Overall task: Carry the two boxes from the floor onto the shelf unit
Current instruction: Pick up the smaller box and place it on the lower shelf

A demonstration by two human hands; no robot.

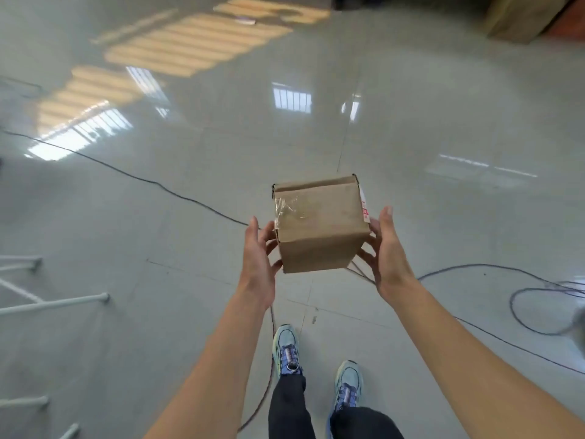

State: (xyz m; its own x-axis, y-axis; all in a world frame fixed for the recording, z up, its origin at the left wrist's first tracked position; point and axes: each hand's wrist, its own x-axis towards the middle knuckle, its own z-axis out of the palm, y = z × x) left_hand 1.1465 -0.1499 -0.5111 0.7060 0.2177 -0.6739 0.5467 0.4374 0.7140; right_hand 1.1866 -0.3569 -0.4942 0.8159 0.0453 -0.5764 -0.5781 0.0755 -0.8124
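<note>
A small brown cardboard box with clear tape on its top and a white and red label on its right side is held in the air above the floor. My left hand presses its left side and my right hand presses its right side, fingers spread along the walls. Both arms stretch forward from the bottom of the view. A second box and the shelf unit do not show clearly.
Glossy grey tiled floor with dark cables running across and looped at right. White tube legs stick in from the left edge. A large cardboard carton stands at the far top right. My two feet in pale blue shoes are below.
</note>
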